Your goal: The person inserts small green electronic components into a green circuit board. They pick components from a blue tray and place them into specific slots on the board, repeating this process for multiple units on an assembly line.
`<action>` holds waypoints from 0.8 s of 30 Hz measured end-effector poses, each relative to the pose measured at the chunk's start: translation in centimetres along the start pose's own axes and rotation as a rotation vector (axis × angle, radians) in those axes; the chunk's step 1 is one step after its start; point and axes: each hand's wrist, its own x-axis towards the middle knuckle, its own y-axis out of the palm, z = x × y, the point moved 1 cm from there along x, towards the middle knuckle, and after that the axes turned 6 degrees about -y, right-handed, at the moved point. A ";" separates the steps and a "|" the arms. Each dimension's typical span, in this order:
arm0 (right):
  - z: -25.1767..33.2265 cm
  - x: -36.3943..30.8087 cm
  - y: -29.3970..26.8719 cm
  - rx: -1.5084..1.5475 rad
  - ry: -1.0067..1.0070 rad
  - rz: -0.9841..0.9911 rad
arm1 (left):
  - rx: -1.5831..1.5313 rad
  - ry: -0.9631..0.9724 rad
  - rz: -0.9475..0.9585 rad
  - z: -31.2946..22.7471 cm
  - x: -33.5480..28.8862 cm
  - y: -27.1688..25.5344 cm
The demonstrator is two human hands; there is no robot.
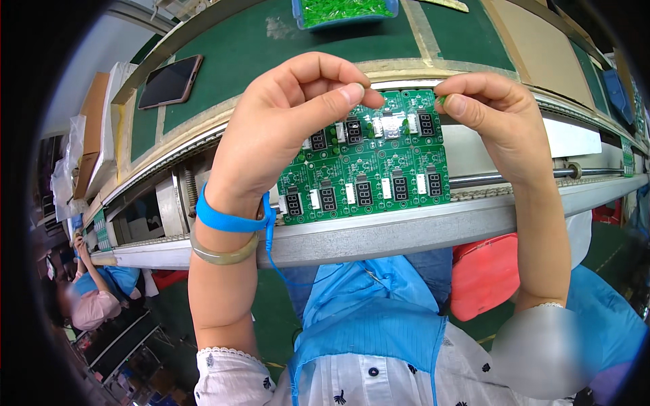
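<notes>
A panel of green circuit boards (344, 177) lies across the conveyor rails in front of me, in two rows. Each board carries a black digit display (364, 193) and a white connector (350, 194). Small green components (405, 126) stand in the far row. Above the panel's far right corner, my right hand (500, 116) pinches a small green component (442, 100) between thumb and forefinger. My left hand (288, 111) hovers over the far left part, thumb and forefinger closed together; what they hold, if anything, is hidden. A blue wrist strap (227, 215) circles my left wrist.
A blue bin (303, 19) of small green parts stands on the green bench mat beyond the panel. A phone (170, 81) lies at the far left. The metal conveyor rail (379, 233) runs along my side. Another person (101, 304) works at the left.
</notes>
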 end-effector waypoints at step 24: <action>0.1 -1.2 1.2 -0.205 -0.009 0.004 | 0.010 -0.061 -0.012 0.1 -0.3 -0.2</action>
